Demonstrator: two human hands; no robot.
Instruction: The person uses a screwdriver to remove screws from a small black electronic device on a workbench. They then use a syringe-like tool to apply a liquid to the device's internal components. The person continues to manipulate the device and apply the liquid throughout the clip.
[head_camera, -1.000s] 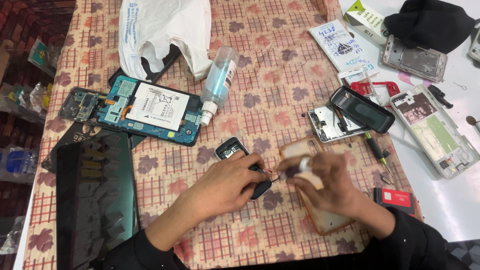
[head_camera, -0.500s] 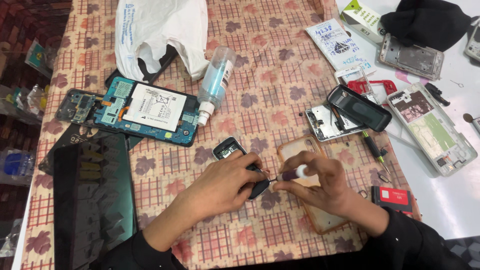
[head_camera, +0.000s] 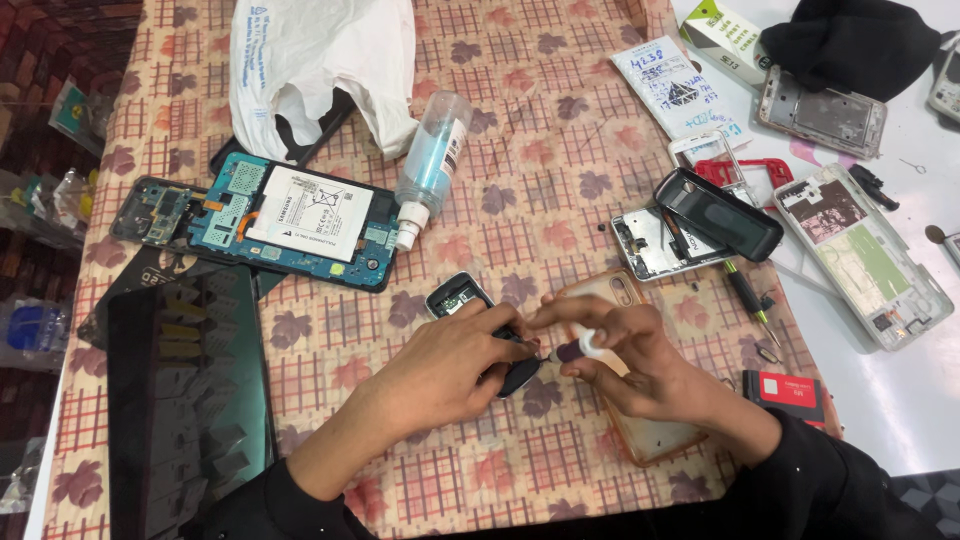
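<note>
Worktop (head_camera: 600, 100) was covered by a checked, leaf-print cloth (head_camera: 520, 200); bare white surface showed at its right edge. Dark cluttered floor (head_camera: 40, 120) lay beyond the left edge. Light was even.

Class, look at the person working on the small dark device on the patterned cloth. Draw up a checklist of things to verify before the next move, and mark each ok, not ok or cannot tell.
1. Left hand steadies the small dark device: ok, fingers rest on it.
2. Right hand has a grip on the small white-capped tool: ok.
3. Tool tip meets the device: cannot tell, fingers hide it.
4. Clear spray bottle is capped: cannot tell; it lies on its side.
5. Green-handled screwdriver lies clear of the hands: ok.
6. Opened tablet lies apart from the hands: ok.
</note>
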